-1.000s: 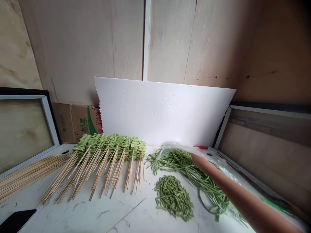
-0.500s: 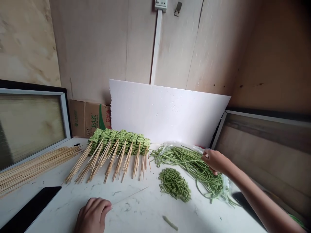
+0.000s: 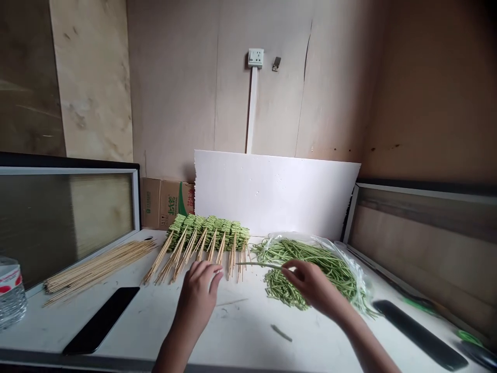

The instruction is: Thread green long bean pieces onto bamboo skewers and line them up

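Note:
My right hand (image 3: pixel 310 285) is raised over the pile of short cut green stems (image 3: pixel 281 291) and pinches one long green stem (image 3: pixel 258 264) that points left. My left hand (image 3: pixel 200 295) hovers above the white table with its fingers loosely curled and nothing in them, just in front of the row of finished skewers (image 3: pixel 205 238) threaded with green pieces. A single bare skewer (image 3: pixel 233 302) lies on the table between my hands. Long green stems (image 3: pixel 322 259) lie in an open plastic bag behind my right hand.
A bundle of bare bamboo skewers (image 3: pixel 97 267) lies at the left, with a black phone (image 3: pixel 101 319) and a water bottle (image 3: pixel 11 292) nearer. One cut stem piece (image 3: pixel 281 333) lies in front. A black knife handle (image 3: pixel 421 334) is at right. White foam board (image 3: pixel 275 191) and carton (image 3: pixel 165 203) stand behind.
My right hand drew back from the bag, holding one long stem, to above the cut pile. My left hand rose from the table's near edge toward the skewers. The camera tilted up.

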Motion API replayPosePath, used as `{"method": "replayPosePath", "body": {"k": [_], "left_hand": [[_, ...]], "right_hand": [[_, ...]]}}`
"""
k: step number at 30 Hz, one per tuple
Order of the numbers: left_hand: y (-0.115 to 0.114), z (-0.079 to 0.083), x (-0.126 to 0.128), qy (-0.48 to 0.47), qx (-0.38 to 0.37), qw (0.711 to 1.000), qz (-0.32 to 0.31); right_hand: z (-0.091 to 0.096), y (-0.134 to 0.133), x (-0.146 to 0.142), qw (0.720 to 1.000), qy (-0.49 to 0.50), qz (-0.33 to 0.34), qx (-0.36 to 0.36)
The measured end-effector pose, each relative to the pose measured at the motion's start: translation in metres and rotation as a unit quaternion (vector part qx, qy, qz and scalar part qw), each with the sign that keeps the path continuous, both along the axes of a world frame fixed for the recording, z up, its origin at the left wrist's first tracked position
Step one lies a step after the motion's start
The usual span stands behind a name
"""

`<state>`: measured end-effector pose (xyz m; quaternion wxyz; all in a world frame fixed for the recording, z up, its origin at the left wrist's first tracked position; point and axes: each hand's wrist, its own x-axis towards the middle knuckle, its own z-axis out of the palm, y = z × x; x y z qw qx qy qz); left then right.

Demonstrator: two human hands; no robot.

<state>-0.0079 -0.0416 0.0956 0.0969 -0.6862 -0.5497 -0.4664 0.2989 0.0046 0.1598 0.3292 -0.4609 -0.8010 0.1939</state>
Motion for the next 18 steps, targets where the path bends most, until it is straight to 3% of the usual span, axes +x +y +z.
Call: {"method": "replayPosePath", "body": {"k": [3, 5, 10, 14, 18], "left_hand": [[-0.011, 0.033, 0.034, 0.017, 0.028, 0.997, -0.07], [-0.014, 0.04, 0.053, 0.036, 0.011, 0.992, -0.12], [-0.005, 0.028, 0.071, 0.052, -0.028, 0.984, -0.166], [0.004, 0.014, 0.06, 0.034, -0.03, 0.983, -0.18], [0.01, 0.005, 0.04, -0.024, -0.038, 0.986, -0.161]], "right_hand": [[-0.014, -0.018, -0.027, 0.999, 0.03, 0.017, 0.041], [-0.021, -0.028, -0.039, 0.996, 0.036, 0.028, 0.071], [-0.036, -0.04, -0.047, 0.991, 0.058, 0.053, 0.108], [-0.045, -0.039, -0.037, 0.986, 0.105, 0.07, 0.112], [-0.042, -0.04, -0.024, 0.979, 0.171, 0.043, 0.1]]}}
